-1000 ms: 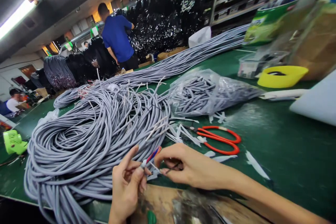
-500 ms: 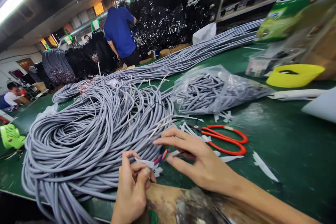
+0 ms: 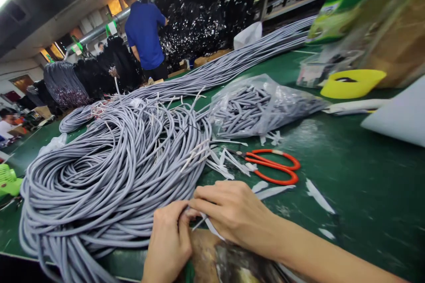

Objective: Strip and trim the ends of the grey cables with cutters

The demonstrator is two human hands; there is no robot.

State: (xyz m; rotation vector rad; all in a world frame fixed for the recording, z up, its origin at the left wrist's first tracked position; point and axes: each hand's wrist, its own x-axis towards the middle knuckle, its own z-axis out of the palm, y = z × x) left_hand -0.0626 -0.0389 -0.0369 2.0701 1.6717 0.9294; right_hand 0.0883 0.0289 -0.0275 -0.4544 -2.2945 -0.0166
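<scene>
My left hand [image 3: 170,241] is closed in a pinch on the end of a grey cable, which its fingers mostly hide. Against it, my right hand [image 3: 232,212] is also closed, its fingertips meeting the left ones. A white wrapping strip [image 3: 212,226] hangs out below the right fingers. No coloured wires show between the hands. Just beyond them, red-handled scissors [image 3: 274,166] lie on the green table [image 3: 361,194] among scraps of white wrapping [image 3: 226,161]. A large coil of grey cables [image 3: 109,177] spreads to the left of the hands.
Behind the scissors lies a clear plastic bag [image 3: 262,106] of short grey pieces. A yellow ring-shaped object [image 3: 353,84] sits at the right, and a green fan [image 3: 8,180] at the far left. A person in a blue shirt [image 3: 144,33] stands beyond the table.
My right fingers, spread beside the red, blue and green wires before, have closed in against my left hand. The wires are now covered and the white strip hangs lower. The view has shifted slightly.
</scene>
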